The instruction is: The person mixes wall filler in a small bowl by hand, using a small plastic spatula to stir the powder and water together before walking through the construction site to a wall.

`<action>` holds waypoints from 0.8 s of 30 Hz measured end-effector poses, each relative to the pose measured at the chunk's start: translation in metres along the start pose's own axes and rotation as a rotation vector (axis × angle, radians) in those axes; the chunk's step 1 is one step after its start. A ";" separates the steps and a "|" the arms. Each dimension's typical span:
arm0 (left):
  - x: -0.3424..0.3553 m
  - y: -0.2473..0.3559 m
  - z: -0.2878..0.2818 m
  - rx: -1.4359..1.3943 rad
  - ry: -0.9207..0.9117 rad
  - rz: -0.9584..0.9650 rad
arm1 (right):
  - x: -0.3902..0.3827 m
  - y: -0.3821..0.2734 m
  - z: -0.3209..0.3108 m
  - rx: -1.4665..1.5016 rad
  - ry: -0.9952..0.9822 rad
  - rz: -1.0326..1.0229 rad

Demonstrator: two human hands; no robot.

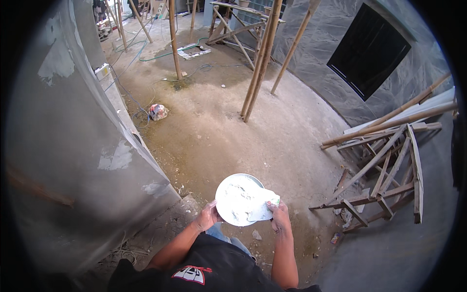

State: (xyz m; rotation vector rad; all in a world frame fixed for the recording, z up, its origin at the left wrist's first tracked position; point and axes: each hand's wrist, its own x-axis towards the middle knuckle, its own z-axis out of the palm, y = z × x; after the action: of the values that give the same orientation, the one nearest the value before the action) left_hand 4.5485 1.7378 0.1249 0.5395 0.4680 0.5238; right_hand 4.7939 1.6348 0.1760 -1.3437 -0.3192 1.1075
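My left hand (pixel 208 217) grips the left rim of a round white dish (pixel 218 193), held level in front of my body. White paste (pixel 237 193), lumpy in the middle, lies in the dish. In my right hand (pixel 280 217) is a flat white scraper (pixel 263 202) with a greenish mark near the fingers. It is pinched at its right edge and extends over the dish's right side, against the paste. Whitish smears show on my right fingers. The underside of the dish and the left fingertips beneath it are hidden.
A grey wall (pixel 87 160) with white patches runs along the left. Bamboo poles (pixel 261 63) rise from the concrete floor (pixel 219 131). Stacked wooden frames (pixel 389 165) lean at the right, below a dark window opening (pixel 369 51). A crumpled bag (pixel 158 112) and hoses (pixel 146 57) lie farther off.
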 end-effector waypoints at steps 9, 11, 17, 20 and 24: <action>0.252 0.106 -0.072 0.246 0.006 -0.121 | 0.270 -0.041 0.034 -0.171 -0.187 -0.020; 0.309 0.134 -0.077 0.265 0.063 -0.115 | 0.341 -0.064 0.047 -0.223 -0.183 -0.019; 0.432 0.227 -0.079 0.211 0.131 0.078 | 0.478 -0.157 0.134 -0.776 -0.148 -0.317; 0.496 0.257 -0.083 0.187 0.157 0.169 | 0.551 -0.190 0.180 -1.009 -0.098 -0.505; 0.589 0.286 -0.109 0.125 0.329 0.291 | 0.652 -0.204 0.229 -1.141 -0.259 -0.676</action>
State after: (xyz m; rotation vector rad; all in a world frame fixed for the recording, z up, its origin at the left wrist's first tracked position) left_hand 4.8451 2.3259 0.0469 0.6487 0.7450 0.8731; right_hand 5.0355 2.3138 0.1616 -1.8179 -1.6419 0.4638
